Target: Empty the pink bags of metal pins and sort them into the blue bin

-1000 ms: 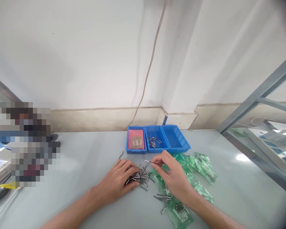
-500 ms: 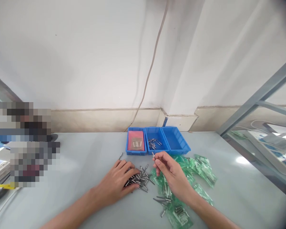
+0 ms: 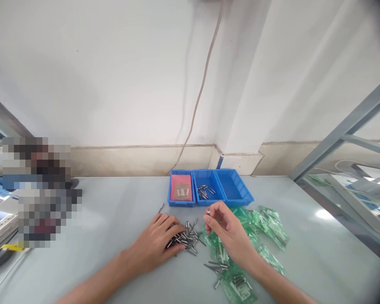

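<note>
Beside the left of a loose pile of slim metal pins (image 3: 186, 240), my left hand (image 3: 161, 234) lies palm down. Its fingers and thumb are apart and curve round the pile, covering part of it. The pins are dark and thin with thicker silver ends. My right hand (image 3: 223, 223) is raised over green plastic bags (image 3: 251, 228), thumb and index finger pinching a small metal pin (image 3: 208, 211), mostly hidden by the fingertips. In the middle blue bin (image 3: 220, 202), just beyond that hand, lie several similar pins (image 3: 204, 192).
The left bin (image 3: 181, 203) holds a pink sheet and a small clear packet (image 3: 182, 192). A third bin (image 3: 236, 188) adjoins on the right. Loose pins (image 3: 215, 267) lie near a filled green bag (image 3: 240, 289). Metal shelf posts (image 3: 332, 135) flank the table; a blurred-out person is at far left.
The pin in my right hand has turned and dropped back between the fingertips, so less of it shows. My left hand stays at the pile.
</note>
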